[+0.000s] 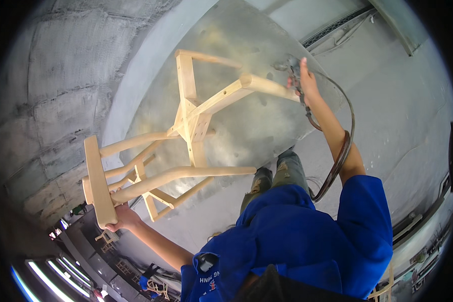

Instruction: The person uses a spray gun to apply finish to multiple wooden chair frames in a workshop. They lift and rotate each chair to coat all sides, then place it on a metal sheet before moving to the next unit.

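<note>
Head view: chair frame assembled, extent of spraying unclear

A pale wooden chair frame [189, 118] is held tilted in front of a grey panel [246, 146], reaching past the panel's left edge and near edge. Whether any of its weight is borne by the panel cannot be told. One end of the broad rail at the frame's left is gripped by the left hand [127, 217], with the fingers closed around the wood. A spray gun [287, 65] is held near the panel's right edge by the right hand [307, 83], the fingers wrapped around it and the thumb raised. A dark hose [352, 116] is looped beside the right forearm.

The joining of legs and rails is judged to be done, since the parts are seen connected. An even, pale tone is shown over the visible wood, so coated and bare areas cannot be told apart. Spraying is judged to be under way or close to it, though no clear mist can be made out. The hidden undersides cannot be assessed, and the amount left cannot be settled.
</note>
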Available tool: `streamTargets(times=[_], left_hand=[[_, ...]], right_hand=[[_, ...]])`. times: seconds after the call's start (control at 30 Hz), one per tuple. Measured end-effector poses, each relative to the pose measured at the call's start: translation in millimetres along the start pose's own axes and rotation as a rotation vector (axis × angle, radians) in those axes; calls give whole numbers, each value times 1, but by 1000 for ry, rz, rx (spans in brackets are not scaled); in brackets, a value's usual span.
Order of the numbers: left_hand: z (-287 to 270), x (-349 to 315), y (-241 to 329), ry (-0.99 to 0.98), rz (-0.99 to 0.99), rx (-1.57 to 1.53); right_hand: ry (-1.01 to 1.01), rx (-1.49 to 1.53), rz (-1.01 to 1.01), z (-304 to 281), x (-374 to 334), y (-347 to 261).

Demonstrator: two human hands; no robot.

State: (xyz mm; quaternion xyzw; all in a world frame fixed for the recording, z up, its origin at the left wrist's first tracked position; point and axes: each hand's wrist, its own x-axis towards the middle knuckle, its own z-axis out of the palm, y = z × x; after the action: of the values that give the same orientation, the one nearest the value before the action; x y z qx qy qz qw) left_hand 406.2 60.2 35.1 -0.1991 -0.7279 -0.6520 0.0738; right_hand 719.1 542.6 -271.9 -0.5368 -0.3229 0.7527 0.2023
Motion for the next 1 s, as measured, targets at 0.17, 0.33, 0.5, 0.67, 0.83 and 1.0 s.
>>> streamTargets(times=[0.17,0.33,0.5,0.67,0.83,1.0], left_hand=[[0,2,-1,7,-37,24],[5,16,-10,31,-33,27],[6,45,-16,16,-72,33],[7,68,-19,-21,-163,64],[9,72,-20,-18,-143,84],[5,75,-22,-99,-108,135]], right_hand=[[163,-131,-100,-50,5,45],[244,-356,-254,-88,-26,30],[38,-120,-356,-90,-137,-31],[-153,123,-409,-84,-244,-39],[103,60,-283,-107,-258,22],[430,23,-221,-163,-272,106]])
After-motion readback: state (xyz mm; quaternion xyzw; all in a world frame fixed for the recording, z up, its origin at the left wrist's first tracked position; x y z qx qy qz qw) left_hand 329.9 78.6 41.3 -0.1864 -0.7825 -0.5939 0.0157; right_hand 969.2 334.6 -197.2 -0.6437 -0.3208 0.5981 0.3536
